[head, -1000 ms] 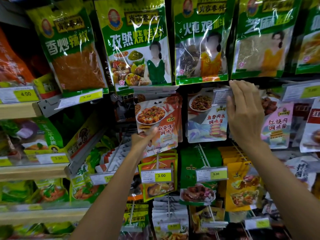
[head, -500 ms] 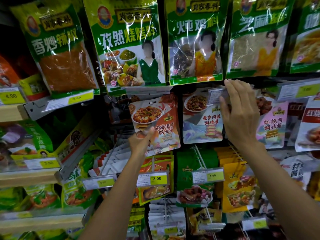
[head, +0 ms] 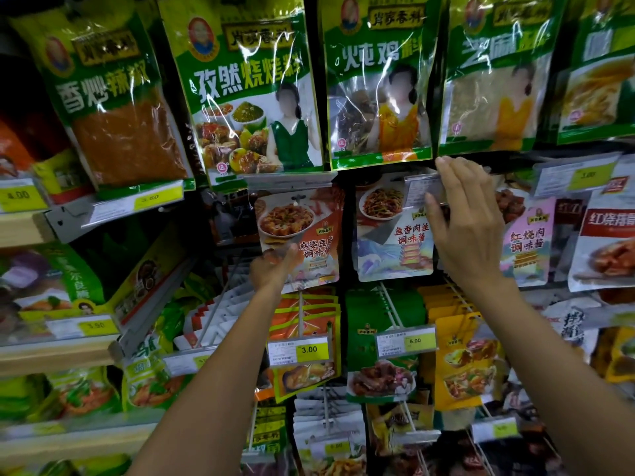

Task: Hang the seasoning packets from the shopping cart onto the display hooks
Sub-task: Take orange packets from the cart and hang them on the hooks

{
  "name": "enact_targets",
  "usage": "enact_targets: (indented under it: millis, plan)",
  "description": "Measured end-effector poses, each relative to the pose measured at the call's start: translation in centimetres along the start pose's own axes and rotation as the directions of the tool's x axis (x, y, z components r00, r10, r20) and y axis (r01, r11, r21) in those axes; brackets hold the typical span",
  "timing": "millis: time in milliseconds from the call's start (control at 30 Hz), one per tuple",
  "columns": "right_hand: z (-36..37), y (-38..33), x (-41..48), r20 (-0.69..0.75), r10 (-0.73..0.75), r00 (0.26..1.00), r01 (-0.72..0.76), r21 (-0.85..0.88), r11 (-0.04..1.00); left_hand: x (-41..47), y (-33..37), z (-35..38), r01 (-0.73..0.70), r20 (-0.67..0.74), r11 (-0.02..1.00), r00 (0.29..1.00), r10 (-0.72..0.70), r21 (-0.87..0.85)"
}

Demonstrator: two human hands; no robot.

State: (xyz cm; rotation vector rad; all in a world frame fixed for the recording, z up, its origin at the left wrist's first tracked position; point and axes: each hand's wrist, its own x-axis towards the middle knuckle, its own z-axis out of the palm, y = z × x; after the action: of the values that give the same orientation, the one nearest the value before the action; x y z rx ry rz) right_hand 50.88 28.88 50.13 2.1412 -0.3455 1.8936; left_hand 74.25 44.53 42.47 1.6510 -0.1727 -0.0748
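far left: wooden shelf edge [head: 20, 231] carrying a yellow price label [head: 19, 195], with a big green chilli bag [head: 113, 108] hanging above it.

left forearm comes up from bottom centre, angled up and right, wrist roughly straight. left hand [head: 275, 267] grips the orange seasoning packet [head: 302, 231] at its lower left corner, thumb laid across the front, the other fingers hidden behind the packet. packet is upright and facing out, in the middle hook row just under a grey tag strip [head: 288, 182]. its hang hole shows at the top edge; can't tell if the hole is on a hook.

just beside it on the right hangs a blue seasoning packet [head: 395, 242], the two edges close, contact unclear.

right forearm rises from the lower right corner, steeper than the left. right hand [head: 470, 228] is raised with its back to the camera, fingers nearly straight and pointing up. it pinches a clear price tag holder [head: 421, 190] in front of the blue packet's top right: thumb on the lower edge, fingers over the right end. fingertips reach the bottom of the green bags above.

further right: a pale packet with red lettering [head: 529, 238].
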Motion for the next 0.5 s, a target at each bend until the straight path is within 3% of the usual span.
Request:
enact_targets:
  millis: [100,200,267,333,433,500]
  plan:
    - [-1.3,-0.5,-0.3,0.023,0.026,0.999,-0.026,-0.005,1.0,-2.4,-0.3,-1.8,-0.08,0.06,0.99,0.995,0.073,0.116]
    - [-3.2,-1.4,-1.2,0.061,0.079,0.995,-0.08,0.003,0.997,-5.5,-1.3,-4.1,-0.196,0.006,0.917,0.978,0.207,0.346]
    - [-5.0,-2.3,-2.7,0.112,0.132,0.985,-0.135,0.013,0.991,-8.0,-2.0,-4.8,-0.308,-0.02,0.865,0.939,0.344,0.397]
    - [-7.5,-3.2,-5.0,0.218,0.202,0.955,-0.21,0.015,0.978,-11.2,-2.3,-4.8,-0.447,0.061,0.812,0.886,0.459,0.375]
    - [-12.3,-4.4,-10.4,0.45,0.389,0.804,-0.427,-0.019,0.904,-17.6,-3.3,-3.7,-0.573,0.31,0.791,0.808,0.5,0.217]
    - [-16.0,-4.9,-14.3,0.513,0.525,0.679,-0.577,-0.07,0.814,-21.8,-4.5,-2.5,-0.546,0.481,0.83,0.761,0.435,0.114]
